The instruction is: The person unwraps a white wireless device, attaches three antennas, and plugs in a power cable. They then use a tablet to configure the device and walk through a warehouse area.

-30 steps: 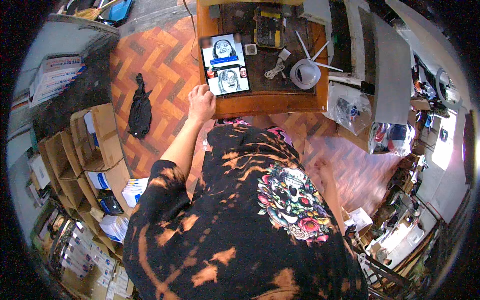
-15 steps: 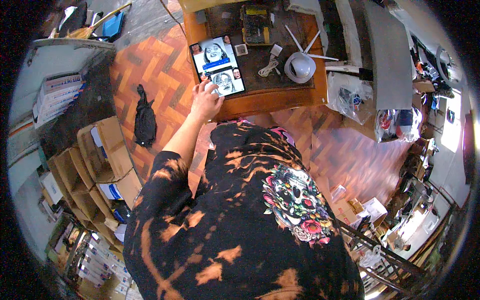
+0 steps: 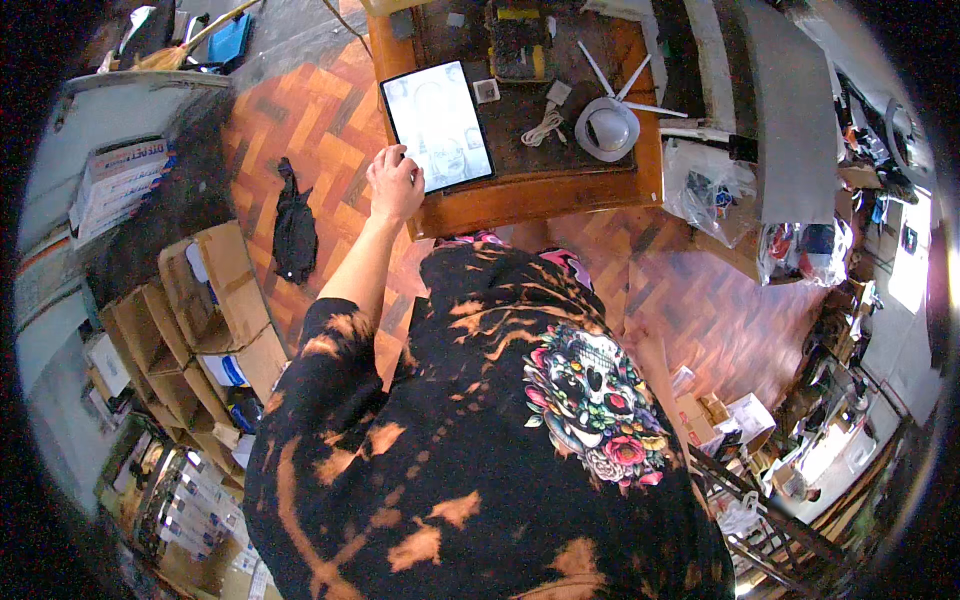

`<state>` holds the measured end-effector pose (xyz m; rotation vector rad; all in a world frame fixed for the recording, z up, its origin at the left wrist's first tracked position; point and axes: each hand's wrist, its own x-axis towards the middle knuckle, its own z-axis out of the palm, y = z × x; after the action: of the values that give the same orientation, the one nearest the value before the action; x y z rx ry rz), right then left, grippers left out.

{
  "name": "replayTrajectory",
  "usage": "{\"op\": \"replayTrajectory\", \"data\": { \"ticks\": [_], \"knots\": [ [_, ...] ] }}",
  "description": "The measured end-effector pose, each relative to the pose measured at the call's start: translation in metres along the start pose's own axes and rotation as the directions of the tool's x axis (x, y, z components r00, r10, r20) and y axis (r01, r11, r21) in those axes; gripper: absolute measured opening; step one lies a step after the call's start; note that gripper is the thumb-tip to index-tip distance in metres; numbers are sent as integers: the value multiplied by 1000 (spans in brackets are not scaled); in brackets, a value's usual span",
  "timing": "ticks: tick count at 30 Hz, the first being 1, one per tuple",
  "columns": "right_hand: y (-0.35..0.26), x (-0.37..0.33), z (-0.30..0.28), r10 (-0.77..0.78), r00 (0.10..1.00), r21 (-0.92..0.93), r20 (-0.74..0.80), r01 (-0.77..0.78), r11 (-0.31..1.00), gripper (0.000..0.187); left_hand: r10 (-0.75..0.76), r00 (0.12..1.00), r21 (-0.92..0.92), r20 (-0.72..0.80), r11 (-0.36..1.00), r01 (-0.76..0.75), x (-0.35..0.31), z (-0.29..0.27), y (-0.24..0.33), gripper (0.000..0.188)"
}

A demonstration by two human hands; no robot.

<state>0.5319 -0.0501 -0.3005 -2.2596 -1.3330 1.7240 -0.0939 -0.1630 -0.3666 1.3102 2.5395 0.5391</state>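
A tablet [image 3: 440,110] with a black rim lies on the left part of a wooden desk [image 3: 540,196]. Its screen is pale, with faint grey line drawings of faces. At the tablet's lower left edge is my left hand [image 3: 396,186], its fingers curled in. Whether anything thin sits between those fingers is hidden. Right of the tablet lie a small white square piece [image 3: 486,92] and a white coiled cable [image 3: 543,130] with a square plug. Low beside my patterned black shirt, part of my right forearm [image 3: 652,355] shows; that hand's fingers are not distinct.
A white dome-shaped device with rod-like arms [image 3: 607,130] stands on the desk's right. Behind is a black-and-yellow case [image 3: 520,45]. A black cloth-like item [image 3: 294,228] lies on the parquet floor. Cardboard boxes [image 3: 235,285] stand left; a plastic-wrapped bundle [image 3: 705,190] sits right.
My left hand has drawn back from over the screen to the tablet's left edge, its fingers more curled. The screen has gone from bright pictures with blue bars to a pale, faint drawing.
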Motion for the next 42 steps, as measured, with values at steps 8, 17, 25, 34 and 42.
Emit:
{"op": "replayTrajectory", "data": {
  "ticks": [8, 17, 25, 34, 42],
  "knots": [
    [-31, 28, -5, 82, 987, -125, 140, -65, 990, 15, 11, 998, -18, -61, 1000, -12, -19, -1, 6, 15],
    [-88, 22, 1, 106, 989, -84, 102, -98, 992, 15, -18, 996, 46, -92, 999, 22, 25, 2, 3, 32],
    [-74, 20, -5, 104, 990, -131, 91, -91, 987, 13, -36, 999, 116, -19, 993, 38, 58, 1, 8, 36],
    [-70, 2, -2, 178, 983, -85, 54, -173, 981, 25, -265, 946, -81, -188, 964, 254, 6, 16, -27, 18],
    [-56, 27, -9, 122, 991, -112, 59, -115, 987, 19, -521, 850, -308, -75, 823, 477, -53, 29, -29, 17]
  ]
}}
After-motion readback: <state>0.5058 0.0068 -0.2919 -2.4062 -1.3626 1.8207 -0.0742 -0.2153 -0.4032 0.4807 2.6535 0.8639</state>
